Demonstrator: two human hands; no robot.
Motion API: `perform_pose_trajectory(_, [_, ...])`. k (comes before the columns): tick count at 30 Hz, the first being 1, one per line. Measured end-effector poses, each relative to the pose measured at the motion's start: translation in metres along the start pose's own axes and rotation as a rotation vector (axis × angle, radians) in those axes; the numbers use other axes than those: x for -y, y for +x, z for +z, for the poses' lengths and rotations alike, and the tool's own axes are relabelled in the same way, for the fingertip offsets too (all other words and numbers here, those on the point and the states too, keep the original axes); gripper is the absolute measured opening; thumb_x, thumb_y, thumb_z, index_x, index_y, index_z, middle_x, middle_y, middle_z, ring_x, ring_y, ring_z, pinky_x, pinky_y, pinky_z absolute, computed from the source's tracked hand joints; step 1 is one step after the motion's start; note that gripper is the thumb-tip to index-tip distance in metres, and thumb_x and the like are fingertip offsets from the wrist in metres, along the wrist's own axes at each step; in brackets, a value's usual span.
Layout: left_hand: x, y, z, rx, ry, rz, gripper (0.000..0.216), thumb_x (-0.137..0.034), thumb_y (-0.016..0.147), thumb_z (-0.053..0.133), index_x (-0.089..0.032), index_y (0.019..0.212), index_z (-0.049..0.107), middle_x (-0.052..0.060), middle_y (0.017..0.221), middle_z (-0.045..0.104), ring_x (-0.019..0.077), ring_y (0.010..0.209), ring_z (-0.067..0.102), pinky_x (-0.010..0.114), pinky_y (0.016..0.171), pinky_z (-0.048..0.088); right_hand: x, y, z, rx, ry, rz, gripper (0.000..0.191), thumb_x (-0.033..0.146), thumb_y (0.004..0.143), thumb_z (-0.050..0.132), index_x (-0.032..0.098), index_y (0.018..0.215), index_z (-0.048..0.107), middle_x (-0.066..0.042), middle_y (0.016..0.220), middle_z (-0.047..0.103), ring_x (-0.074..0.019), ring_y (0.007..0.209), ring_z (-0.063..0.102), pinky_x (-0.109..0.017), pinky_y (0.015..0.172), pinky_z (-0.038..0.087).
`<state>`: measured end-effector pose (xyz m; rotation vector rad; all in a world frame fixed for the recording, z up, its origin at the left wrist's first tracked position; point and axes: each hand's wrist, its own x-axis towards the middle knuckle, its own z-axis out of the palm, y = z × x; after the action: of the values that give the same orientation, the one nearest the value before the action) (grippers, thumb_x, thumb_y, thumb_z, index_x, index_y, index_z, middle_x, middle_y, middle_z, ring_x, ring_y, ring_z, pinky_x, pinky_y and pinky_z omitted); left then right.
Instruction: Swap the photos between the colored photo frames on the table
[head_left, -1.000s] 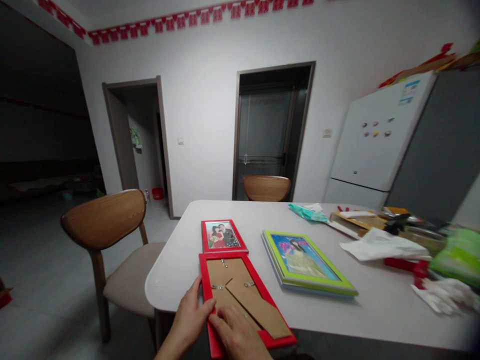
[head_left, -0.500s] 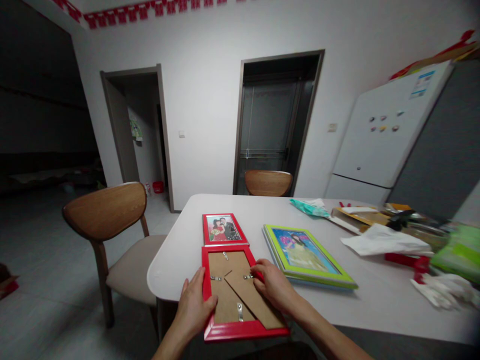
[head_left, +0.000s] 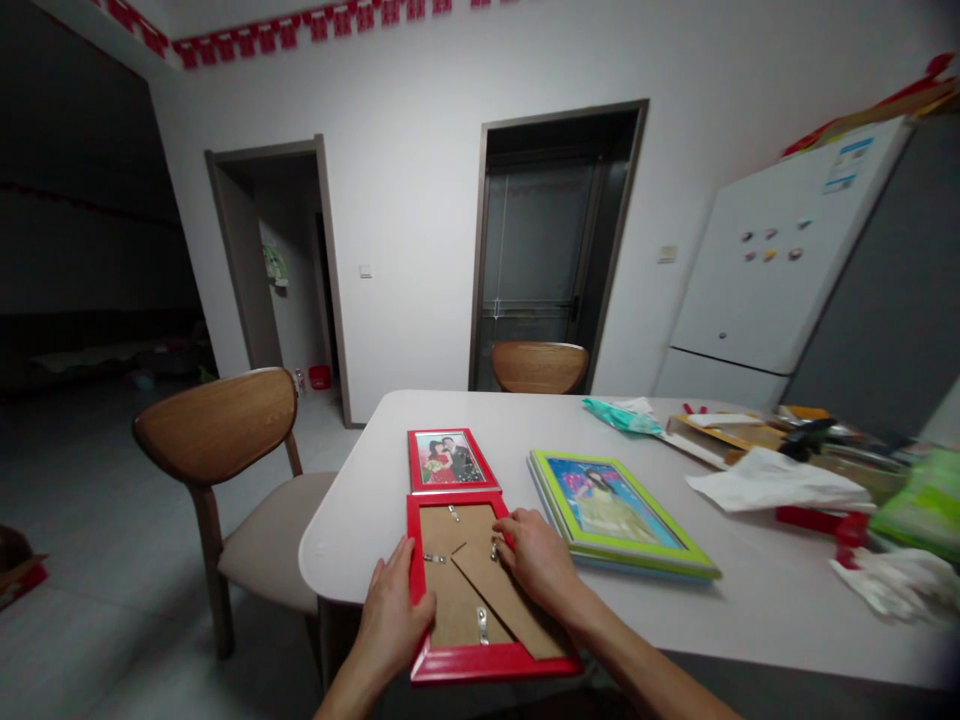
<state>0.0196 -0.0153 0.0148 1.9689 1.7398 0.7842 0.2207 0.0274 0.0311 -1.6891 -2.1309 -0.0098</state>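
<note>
A red picture frame (head_left: 480,664) lies face down near the table's front edge, its brown backing board (head_left: 442,520) and fold-out stand (head_left: 544,625) showing. Metal clips hold the board on each side. My left hand (head_left: 394,610) grips the left rail, thumb over the edge and fingers along the outside. My right hand (head_left: 534,560) is closed over the right rail, its fingertips at the right metal clip (head_left: 494,549), which they partly cover. Touching its far end is a second red picture frame (head_left: 491,480), face up, with a photo of a couple.
Right of my hands, a lime-green picture frame (head_left: 660,545) tops a stack on the white table (head_left: 360,520). Beyond it are white paper (head_left: 776,482), a teal packet (head_left: 622,415), red tape (head_left: 847,540) and white gloves (head_left: 900,585). Wooden chairs stand left (head_left: 225,415) and behind (head_left: 540,368).
My right fingers have shifted slightly up and left over the right clip, which now looks turned and is more covered. My left hand and the red frame stay in place.
</note>
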Motion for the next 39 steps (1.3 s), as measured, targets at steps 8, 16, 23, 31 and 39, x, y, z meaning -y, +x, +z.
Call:
perform_pose_trajectory(8, [0.006, 0.001, 0.004, -0.017, -0.003, 0.003, 0.059, -0.022, 0.066, 0.043, -0.010, 0.123, 0.033, 0.009, 0.128, 0.039, 0.0183, 0.119, 0.033, 0.033, 0.103, 0.014, 0.059, 0.009, 0.017, 0.117, 0.184, -0.209, 0.023, 0.029, 0.077, 0.044, 0.018, 0.078, 0.064, -0.006, 0.081, 0.058, -0.0145, 0.075, 0.052, -0.023, 0.066, 0.036])
perform_pose_trajectory(16, [0.007, 0.002, 0.006, -0.024, 0.025, 0.011, 0.060, -0.021, 0.066, 0.041, -0.008, 0.123, 0.032, 0.010, 0.128, 0.039, 0.0190, 0.118, 0.033, 0.033, 0.103, 0.013, 0.057, 0.018, 0.028, 0.039, 0.149, -0.139, 0.022, 0.027, 0.077, 0.043, 0.017, 0.081, 0.062, -0.007, 0.085, 0.058, -0.0155, 0.080, 0.051, -0.023, 0.071, 0.034])
perform_pose_trajectory(23, [0.001, -0.002, 0.001, -0.010, 0.027, -0.005, 0.058, -0.022, 0.067, 0.040, -0.009, 0.123, 0.032, 0.009, 0.128, 0.038, 0.0193, 0.118, 0.033, 0.034, 0.103, 0.014, 0.037, 0.031, 0.029, 0.023, 0.031, 0.020, 0.027, 0.029, 0.078, 0.040, 0.016, 0.083, 0.062, -0.010, 0.090, 0.056, -0.0190, 0.084, 0.047, -0.026, 0.069, 0.034])
perform_pose_trajectory(31, [0.003, 0.001, 0.003, -0.009, 0.041, 0.018, 0.058, -0.021, 0.067, 0.040, -0.007, 0.123, 0.032, 0.011, 0.129, 0.038, 0.0206, 0.118, 0.034, 0.037, 0.102, 0.015, 0.040, 0.032, 0.026, 0.065, 0.088, 0.011, 0.030, 0.027, 0.076, 0.040, 0.023, 0.097, 0.060, -0.008, 0.094, 0.056, -0.0212, 0.087, 0.046, -0.030, 0.070, 0.035])
perform_pose_trajectory(39, [0.007, 0.000, 0.006, -0.044, 0.001, 0.025, 0.058, -0.022, 0.067, 0.040, -0.007, 0.123, 0.033, 0.012, 0.127, 0.039, 0.0205, 0.118, 0.034, 0.036, 0.102, 0.016, 0.018, -0.017, -0.020, 0.320, 0.412, -0.301, 0.031, 0.025, 0.067, 0.052, 0.023, 0.096, 0.060, -0.005, 0.107, 0.048, -0.0179, 0.097, 0.045, -0.028, 0.086, 0.034])
